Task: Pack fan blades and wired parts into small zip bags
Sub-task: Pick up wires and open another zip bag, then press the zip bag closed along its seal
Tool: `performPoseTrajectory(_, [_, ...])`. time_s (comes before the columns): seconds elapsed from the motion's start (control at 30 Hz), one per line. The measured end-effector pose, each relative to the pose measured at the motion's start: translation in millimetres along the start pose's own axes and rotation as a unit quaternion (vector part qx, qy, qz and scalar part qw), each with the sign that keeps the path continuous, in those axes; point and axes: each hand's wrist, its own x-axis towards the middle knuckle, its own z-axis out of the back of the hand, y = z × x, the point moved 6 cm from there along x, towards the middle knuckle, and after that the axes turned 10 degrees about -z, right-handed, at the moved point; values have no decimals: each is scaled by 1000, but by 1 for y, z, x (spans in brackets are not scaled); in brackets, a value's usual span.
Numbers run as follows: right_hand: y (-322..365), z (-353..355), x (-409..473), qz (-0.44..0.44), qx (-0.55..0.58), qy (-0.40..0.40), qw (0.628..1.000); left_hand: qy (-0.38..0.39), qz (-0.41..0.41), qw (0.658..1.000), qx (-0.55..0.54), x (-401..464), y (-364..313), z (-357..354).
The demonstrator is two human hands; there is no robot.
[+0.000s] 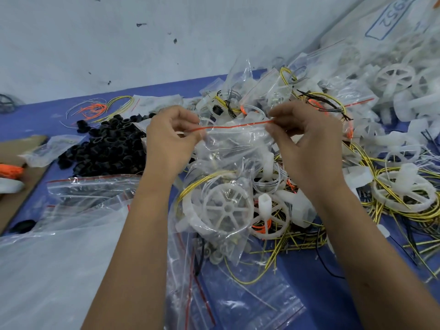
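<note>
Zip bag (234, 139) stretched between both hands, left hand (170, 139) and right hand (307, 144) each pinching its red seal strip, above blue bench (321, 294)

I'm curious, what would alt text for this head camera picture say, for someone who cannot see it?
Two bare hands, left hand and right hand, pinch the red zip strip of a small clear plastic bag above a blue table heaped with white plastic fan wheels, yellow wires and black plastic rings.
</note>
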Motion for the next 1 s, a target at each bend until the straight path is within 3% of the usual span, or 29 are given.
performPoseTrajectory(0.13, [7, 1, -1, 52, -96, 23, 994, 28, -134, 985, 109, -2, -36, -16])
performPoseTrajectory(0.33, [11, 0, -3, 81, -90, 18, 993, 126, -262, 950, 110, -10, -75, -62])
performPoseTrajectory(0.57, [7, 0, -5, 47, -23, -10, 999, 125, -240, 959, 84, -12, -68, -61])
performPoseTrajectory(0.7, [11, 5, -5, 58, -66, -30, 996, 119, -243, 958, 91, -10, -67, -61])
performPoseTrajectory(0.83, [5, 12, 1, 48, -148, 7, 988, 116, -238, 959, 100, -10, -66, -60])
performPoseTrajectory(1.0, [-3, 9, 3, 0, -118, 48, 992, 121, -230, 962, 87, -10, -64, -61])
